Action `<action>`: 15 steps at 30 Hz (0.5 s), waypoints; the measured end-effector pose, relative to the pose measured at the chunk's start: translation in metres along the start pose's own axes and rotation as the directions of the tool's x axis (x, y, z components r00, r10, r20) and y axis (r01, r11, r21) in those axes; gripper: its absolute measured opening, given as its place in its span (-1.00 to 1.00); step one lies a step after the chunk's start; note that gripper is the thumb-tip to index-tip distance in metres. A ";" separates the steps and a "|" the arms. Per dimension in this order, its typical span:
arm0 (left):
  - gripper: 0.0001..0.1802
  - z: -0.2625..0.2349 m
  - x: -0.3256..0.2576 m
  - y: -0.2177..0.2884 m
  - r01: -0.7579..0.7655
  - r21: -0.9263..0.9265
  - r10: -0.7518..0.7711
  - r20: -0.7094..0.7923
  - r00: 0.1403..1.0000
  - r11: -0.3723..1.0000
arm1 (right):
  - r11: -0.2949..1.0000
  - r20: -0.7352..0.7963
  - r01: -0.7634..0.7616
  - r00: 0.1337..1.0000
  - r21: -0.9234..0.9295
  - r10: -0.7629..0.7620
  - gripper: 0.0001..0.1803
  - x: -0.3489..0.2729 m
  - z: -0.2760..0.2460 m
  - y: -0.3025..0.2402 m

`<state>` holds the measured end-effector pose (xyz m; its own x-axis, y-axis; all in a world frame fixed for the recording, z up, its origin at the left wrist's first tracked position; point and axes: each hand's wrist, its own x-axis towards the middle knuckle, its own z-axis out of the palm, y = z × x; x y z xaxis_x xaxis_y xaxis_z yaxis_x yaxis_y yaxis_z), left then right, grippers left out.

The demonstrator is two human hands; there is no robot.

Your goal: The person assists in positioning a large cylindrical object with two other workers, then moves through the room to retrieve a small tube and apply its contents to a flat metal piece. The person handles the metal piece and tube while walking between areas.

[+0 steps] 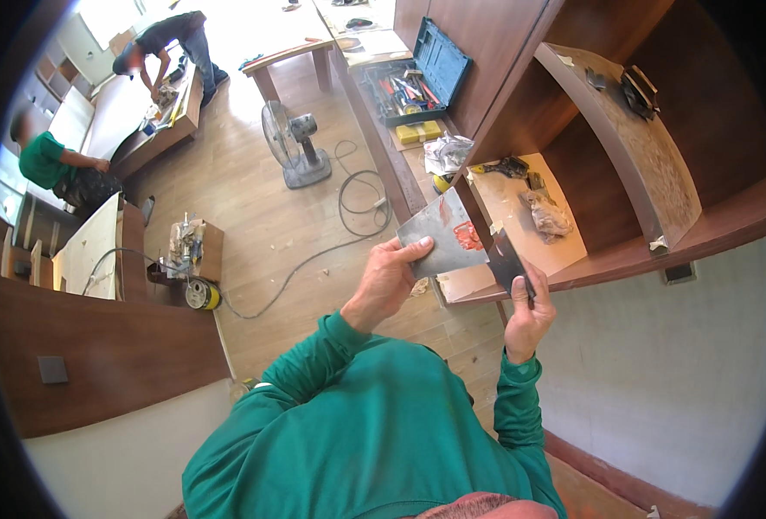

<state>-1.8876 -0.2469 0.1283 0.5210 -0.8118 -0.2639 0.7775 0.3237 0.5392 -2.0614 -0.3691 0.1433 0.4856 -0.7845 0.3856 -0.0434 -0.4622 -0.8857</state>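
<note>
My left hand [389, 275] grips a flat grey metal plate [442, 232] by its near left corner, thumb on top. A smear of orange-red paste [467, 235] lies on the plate's right part. In my right hand [527, 316] is a dark putty knife [506, 259], its thumb pressed along it. The blade's far end overlaps or touches the plate's right edge, close to the paste. Both hands are in front of a brown wooden shelf unit, above its lower board.
Shelf boards hold a crumpled cloth [549, 214], a yellow-black tool [502, 167] and a dark tool [639, 93]. Beyond stand an open toolbox [417, 91] and a fan [296, 143]. A cable [305, 259] crosses the floor. Two people [179, 52] [54, 164] work at the left.
</note>
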 end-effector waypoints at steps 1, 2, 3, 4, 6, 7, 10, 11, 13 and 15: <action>-0.73 -0.001 0.001 -0.003 0.018 -0.008 -0.018 -0.001 1.000 1.000 | 0.986 -0.016 -0.072 0.997 0.151 0.075 -0.71 0.002 0.003 -0.004; -0.73 -0.004 0.002 -0.006 0.032 -0.004 -0.032 -0.002 0.999 0.999 | 0.944 -0.019 -0.137 0.989 0.300 0.150 -0.71 0.002 0.005 -0.008; -0.73 -0.005 0.003 -0.010 0.047 -0.002 -0.047 -0.004 0.999 0.999 | 0.928 -0.029 -0.152 0.985 0.340 0.172 -0.70 0.002 0.007 -0.012; -0.73 -0.006 0.004 -0.013 0.062 -0.001 -0.062 -0.007 0.998 0.998 | 0.910 -0.038 -0.166 0.980 0.381 0.194 -0.70 0.001 0.010 -0.017; -0.72 -0.003 0.004 -0.015 0.120 -0.021 -0.120 0.004 0.993 0.993 | 0.893 -0.067 -0.154 0.977 0.424 0.201 -0.69 -0.002 0.016 -0.020; -0.72 0.000 0.003 -0.017 0.150 -0.031 -0.150 0.009 0.989 0.988 | 0.895 -0.089 -0.130 0.979 0.427 0.184 -0.69 -0.003 0.021 -0.020; -0.72 0.004 0.005 -0.027 0.147 0.013 -0.146 -0.032 0.989 0.989 | 0.909 -0.111 -0.098 0.982 0.404 0.155 -0.68 -0.010 0.033 -0.015; -0.72 0.005 0.005 -0.027 0.115 0.028 -0.114 -0.048 0.992 0.993 | 0.915 -0.111 -0.095 0.983 0.392 0.149 -0.68 -0.012 0.035 -0.015; -0.73 0.007 0.006 -0.026 0.056 0.060 -0.051 -0.076 0.996 0.997 | 0.922 -0.064 -0.122 0.986 0.366 0.156 -0.68 -0.014 0.035 -0.016; -0.74 -0.002 0.011 -0.024 0.018 0.143 -0.008 -0.071 0.997 0.990 | 0.960 -0.022 -0.114 0.992 0.258 0.123 -0.68 -0.017 0.033 -0.019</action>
<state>-1.9000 -0.2632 0.1107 0.5388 -0.7775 -0.3244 0.7284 0.2364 0.6431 -2.0405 -0.3335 0.1447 0.4577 -0.8442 0.2790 0.1281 -0.2479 -0.9603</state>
